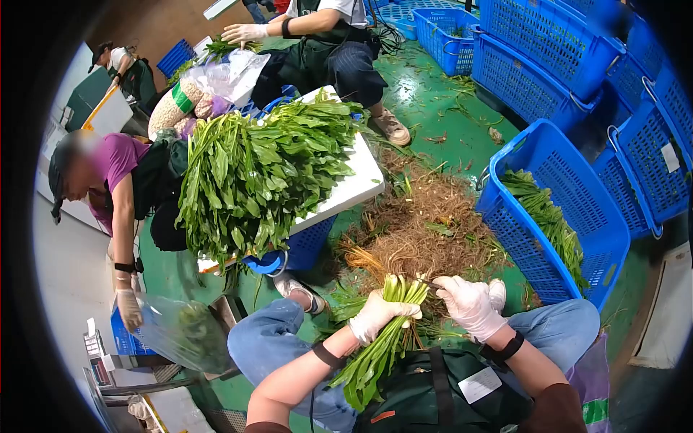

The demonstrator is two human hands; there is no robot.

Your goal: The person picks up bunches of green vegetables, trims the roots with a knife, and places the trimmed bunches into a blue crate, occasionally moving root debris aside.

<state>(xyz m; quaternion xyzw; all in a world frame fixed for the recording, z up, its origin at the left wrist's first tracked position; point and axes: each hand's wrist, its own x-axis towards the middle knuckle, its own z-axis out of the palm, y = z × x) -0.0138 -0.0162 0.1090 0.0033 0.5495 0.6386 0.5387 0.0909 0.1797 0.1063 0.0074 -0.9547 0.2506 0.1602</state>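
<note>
Near wiry brown roots [433, 231], the left hand [377, 316] grips long, smooth greens [369, 364]; the right hand [468, 307] curls closed.

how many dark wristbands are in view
4: left band by the left hand, right band by the right hand, third band on the purple-topped co-worker, fourth band on the top-centre co-worker. More may be hidden.

Bunch of leafy greens [381, 352]: long, narrow green leaves, pale green stems gathered closely together. Held tilted in the left hand [384, 315] above the person's lap, stem ends uppermost and leaf tips hanging toward the lower left. Stem ends slightly uneven. Slim dark item [434, 286]: held at the fingertips of the right hand [468, 306], beside the stem ends; mostly hidden, type not determinable.
</note>
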